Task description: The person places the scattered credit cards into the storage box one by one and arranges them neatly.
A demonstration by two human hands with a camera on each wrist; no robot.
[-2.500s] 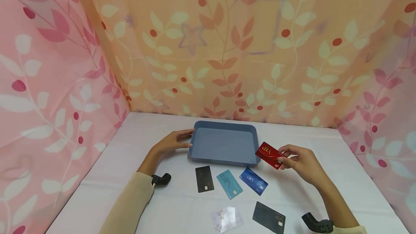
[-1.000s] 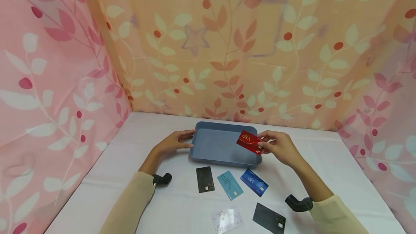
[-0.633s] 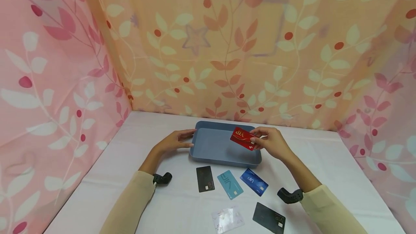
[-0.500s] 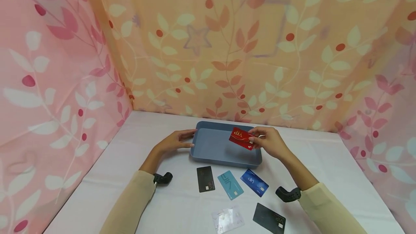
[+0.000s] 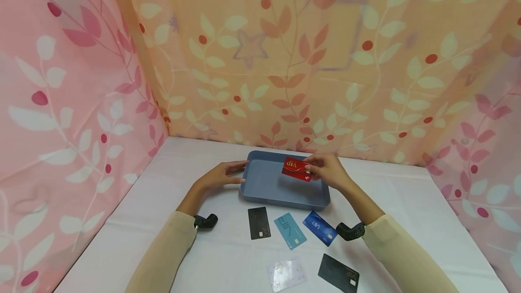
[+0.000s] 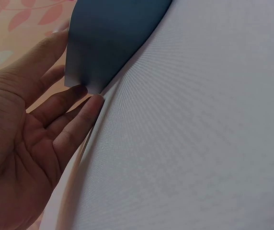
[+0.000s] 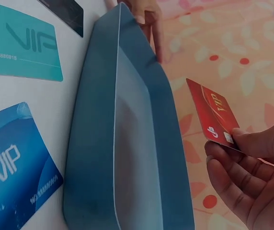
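My right hand (image 5: 329,172) pinches a red VIP card (image 5: 296,169) by one end, thumb on top. In the head view the card is over the right half of the blue-grey tray (image 5: 268,198); in the right wrist view the same card (image 7: 212,115) is held clear of the tray floor. My left hand (image 5: 221,175) touches the tray's left side with its fingers extended and the thumb apart. The left wrist view has these fingertips against the tray wall (image 6: 113,38).
On the white tablecloth in front of the tray lie a black card (image 5: 259,223), a teal card (image 5: 290,231) and a blue card (image 5: 320,228). Closer to me are a pale translucent card (image 5: 286,275) and a dark grey card (image 5: 338,274). Floral curtains (image 5: 260,58) surround the table.
The red card has travelled left in my right hand, from beside the tray's right edge to above its inside. My left hand has stayed at the tray's left side.
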